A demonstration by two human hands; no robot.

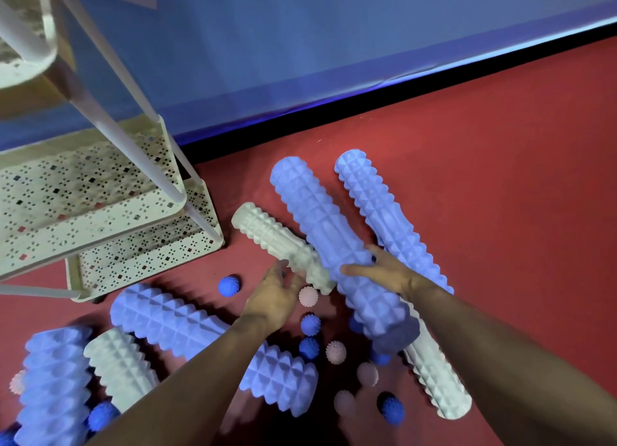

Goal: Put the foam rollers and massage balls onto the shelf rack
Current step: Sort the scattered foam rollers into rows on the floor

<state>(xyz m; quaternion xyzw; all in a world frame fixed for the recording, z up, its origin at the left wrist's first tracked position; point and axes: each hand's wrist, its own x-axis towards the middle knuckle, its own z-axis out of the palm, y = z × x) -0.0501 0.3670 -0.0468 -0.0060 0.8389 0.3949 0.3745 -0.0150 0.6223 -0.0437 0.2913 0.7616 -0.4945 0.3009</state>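
Your right hand (384, 270) wraps a long lavender-blue knobbed foam roller (334, 245) at mid-length, thumb over the top, fingers curled beneath; a central grip probably balances it for the carry. The roller looks raised off the red floor mat (500, 145), slanting above a shorter white ridged foam roller (280, 241).

Your left hand (277, 295) hangs beside the white roller's near end, fingers apart and loosely bent, holding nothing; contact there is unclear.

The cream perforated-metal shelf rack (100, 211) stands left, lower tiers bare.

Small spiky massage balls, blue (229, 286) and pink (307, 296), lie scattered between your forearms. Several are blurred or tucked under rollers, so no count. The rack's top is cropped.
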